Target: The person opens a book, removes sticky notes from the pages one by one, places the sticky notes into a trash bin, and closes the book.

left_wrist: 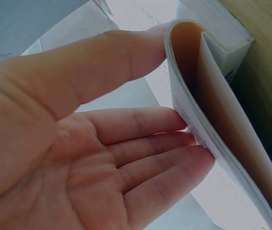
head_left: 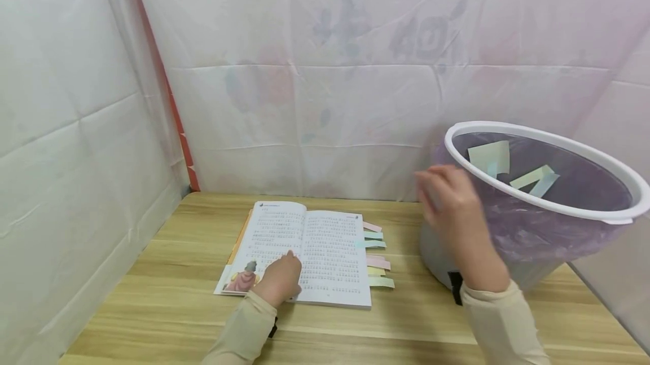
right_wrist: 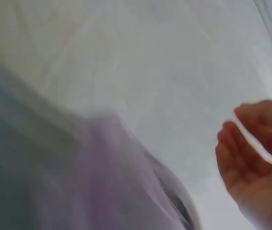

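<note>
An open paperback book [head_left: 332, 275] lay on the wood-grain table [head_left: 167, 308], toward the far edge and nearer the table's left edge than its right. Its two pages of print faced up, and a small illustration [head_left: 242, 279] of a figure filled the lower corner of the left page. Sticky index tabs [head_left: 378, 263] in pink, blue-green, yellow and pale green stuck out beyond the right page's outer edge.

The left hand [head_left: 281, 277] rested on the book close to the spine. Seen from the left wrist, its thumb [left_wrist: 112, 60] and fingers [left_wrist: 147, 165] were nearly straight and spread well apart from each other. The thumb touched the page at the rounded bend of the leaves, and the fingertips touched the page surface lower down.

The right hand [head_left: 452, 212] was raised above the table, just beside the bin, blurred in the head view. Its fingers curved loosely, thumb and fingertips apart by a narrow gap, with nothing visible between them.

The bin [head_left: 437, 260] stood at the table's far right part, lined with a translucent purple bag [head_left: 528, 229] under a white rim ring [head_left: 548, 200]. Inside it lay a pale yellow sticky note [head_left: 500, 153] and narrower yellow-green and blue strips [head_left: 533, 176].
</note>
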Demonstrator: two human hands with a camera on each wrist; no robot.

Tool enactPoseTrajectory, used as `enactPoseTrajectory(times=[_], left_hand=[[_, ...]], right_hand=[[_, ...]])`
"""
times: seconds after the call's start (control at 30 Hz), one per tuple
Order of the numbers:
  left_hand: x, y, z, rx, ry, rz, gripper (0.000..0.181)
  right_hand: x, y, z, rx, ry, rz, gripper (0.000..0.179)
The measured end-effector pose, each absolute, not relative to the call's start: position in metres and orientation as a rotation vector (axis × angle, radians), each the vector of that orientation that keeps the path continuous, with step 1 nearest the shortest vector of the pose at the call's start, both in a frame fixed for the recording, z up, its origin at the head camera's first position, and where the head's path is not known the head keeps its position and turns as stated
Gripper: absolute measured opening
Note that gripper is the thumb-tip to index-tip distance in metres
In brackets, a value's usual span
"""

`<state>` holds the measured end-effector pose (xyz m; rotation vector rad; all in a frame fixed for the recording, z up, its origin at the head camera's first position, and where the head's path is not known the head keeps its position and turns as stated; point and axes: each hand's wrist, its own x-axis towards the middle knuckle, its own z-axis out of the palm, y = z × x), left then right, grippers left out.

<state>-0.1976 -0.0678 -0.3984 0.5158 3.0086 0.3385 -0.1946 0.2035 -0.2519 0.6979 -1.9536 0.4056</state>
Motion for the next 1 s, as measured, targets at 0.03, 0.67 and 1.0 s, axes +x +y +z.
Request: enactPoseTrajectory(times=[0.03, 0.67, 1.0], left_hand=[[-0.198, -0.068, -0.398, 0.514, 3.008, 0.332, 0.05], [-0.2, -0.068, -0.399, 0.497, 3.021, 0.314, 0.048], [-0.202, -0.068, -0.402, 0.486, 3.023, 0.319, 0.046]], right_hand=[[-0.201, 0.201, -0.262, 0.748, -1.998, 0.395, 0.024], [-0.275, 0.181, -0.396, 0.571, -3.063, 0.444, 0.017], [-0.28, 0.179, -0.404, 0.584, -3.042, 0.423, 0.018]])
